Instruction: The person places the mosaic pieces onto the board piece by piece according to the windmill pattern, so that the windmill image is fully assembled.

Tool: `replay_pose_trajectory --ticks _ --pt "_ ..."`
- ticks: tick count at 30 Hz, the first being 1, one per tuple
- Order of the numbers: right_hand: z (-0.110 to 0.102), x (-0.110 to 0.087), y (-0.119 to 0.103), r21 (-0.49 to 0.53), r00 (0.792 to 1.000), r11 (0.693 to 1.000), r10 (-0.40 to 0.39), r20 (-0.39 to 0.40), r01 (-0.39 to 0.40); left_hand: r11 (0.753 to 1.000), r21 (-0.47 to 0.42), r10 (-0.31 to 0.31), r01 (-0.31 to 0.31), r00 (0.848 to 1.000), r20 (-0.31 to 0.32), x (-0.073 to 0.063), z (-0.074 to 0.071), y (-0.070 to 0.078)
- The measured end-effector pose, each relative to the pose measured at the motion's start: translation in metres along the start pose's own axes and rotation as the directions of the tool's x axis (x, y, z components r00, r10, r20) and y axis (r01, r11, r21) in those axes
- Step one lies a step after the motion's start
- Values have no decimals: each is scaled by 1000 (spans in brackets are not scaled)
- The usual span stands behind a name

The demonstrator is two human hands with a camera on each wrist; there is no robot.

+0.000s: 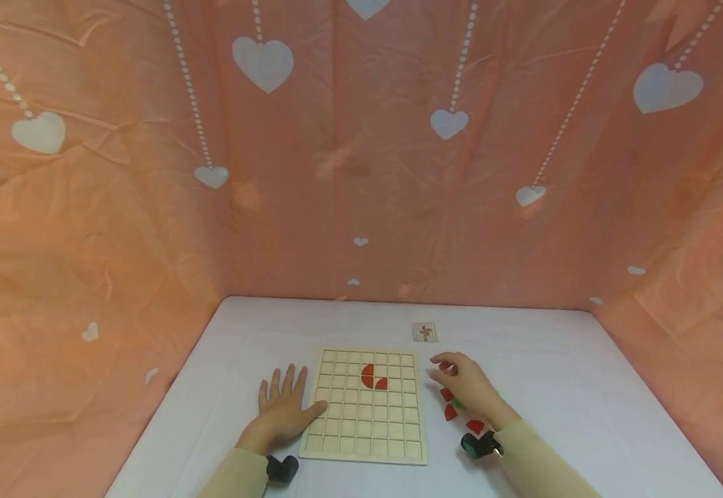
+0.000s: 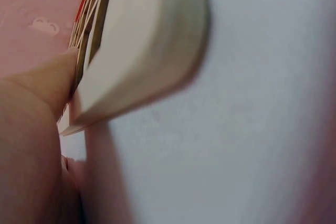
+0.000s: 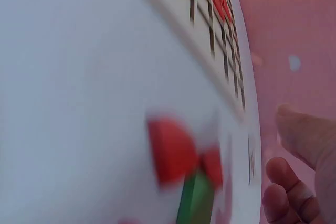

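Observation:
A light wooden grid board [image 1: 364, 439] lies flat on the white table. Two red quarter-round pieces sit in its upper middle cells, the larger red shape [image 1: 368, 375] and a single red quarter [image 1: 382, 384] below right of it; the larger one looks made of two. My left hand [image 1: 281, 415] rests on the table with fingers spread, its thumb over the board's left edge. Over the table just right of the board, my right hand [image 1: 470, 384] has loosely bent fingers. Its thumb [image 3: 302, 132] and fingers stand apart with nothing between them.
Loose red pieces [image 1: 450, 412] and a green piece [image 1: 456, 402] lie beneath and beside the right hand, with another red piece [image 1: 476, 426] nearer the wrist. A small pattern card [image 1: 425, 332] lies beyond the board. Pink cloth [image 1: 398, 207] with hearts encloses the table.

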State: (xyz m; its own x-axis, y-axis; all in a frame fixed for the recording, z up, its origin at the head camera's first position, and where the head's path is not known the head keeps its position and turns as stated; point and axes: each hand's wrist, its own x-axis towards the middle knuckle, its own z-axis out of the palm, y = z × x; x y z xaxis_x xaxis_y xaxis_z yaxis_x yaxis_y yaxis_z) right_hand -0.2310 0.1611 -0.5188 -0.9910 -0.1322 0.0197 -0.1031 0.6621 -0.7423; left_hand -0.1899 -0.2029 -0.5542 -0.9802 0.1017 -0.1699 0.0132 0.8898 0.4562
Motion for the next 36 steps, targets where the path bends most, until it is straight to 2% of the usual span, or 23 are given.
replay_pose_trajectory --ticks 6,13,18,36 --pt "-24 -9 24 -41 999 998 43 -22 -44 1000 -13 21 -22 999 -26 0 1 -1" --pt "-35 -16 43 -35 995 995 96 -18 -97 1000 -20 14 -15 1000 -14 -5 -8 5" --pt "-40 -20 54 -25 993 993 119 -15 -119 1000 -12 11 -11 1000 -5 -4 -8 6" --pt "-44 -19 64 35 982 982 182 45 -184 1000 12 24 -24 1000 -8 -5 -6 6"
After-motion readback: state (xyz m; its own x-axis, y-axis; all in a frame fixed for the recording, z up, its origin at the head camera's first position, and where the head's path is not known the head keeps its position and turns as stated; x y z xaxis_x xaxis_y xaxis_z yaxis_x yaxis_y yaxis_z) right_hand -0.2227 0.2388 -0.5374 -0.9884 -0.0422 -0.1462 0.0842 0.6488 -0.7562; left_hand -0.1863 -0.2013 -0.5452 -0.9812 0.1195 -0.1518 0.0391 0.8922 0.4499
